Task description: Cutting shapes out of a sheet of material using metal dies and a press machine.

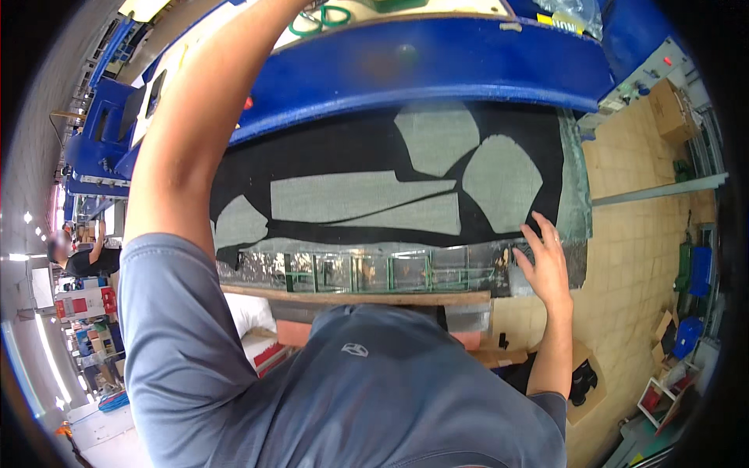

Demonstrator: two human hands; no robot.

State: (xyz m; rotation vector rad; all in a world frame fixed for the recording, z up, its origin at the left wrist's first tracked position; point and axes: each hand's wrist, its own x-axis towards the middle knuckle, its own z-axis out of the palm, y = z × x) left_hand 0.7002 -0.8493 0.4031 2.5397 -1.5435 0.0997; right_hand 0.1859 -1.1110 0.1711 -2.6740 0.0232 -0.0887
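Observation:
A black sheet of material [328, 148] lies across the worktop, with several shaped openings in it. Through the openings a pale grey-green surface [367, 204] shows. My right hand [544, 261] is at the sheet's near right corner, fingers spread and nothing between them; whether the fingertips touch the sheet I cannot tell. My left arm stretches up over the blue machine beam [437, 62], and its hand is cut off by the top edge. Closest to that hand are green-handled scissors [320, 21] lying on the light top behind the beam.
A worn, clear-looking strip [374, 269] with green marks runs along the near edge. Beside the scissors is a green object [394, 4]. At right are a metal bar [663, 189], a cardboard box [672, 109] and an open carton [587, 382]. Another person [92, 253] stands far left.

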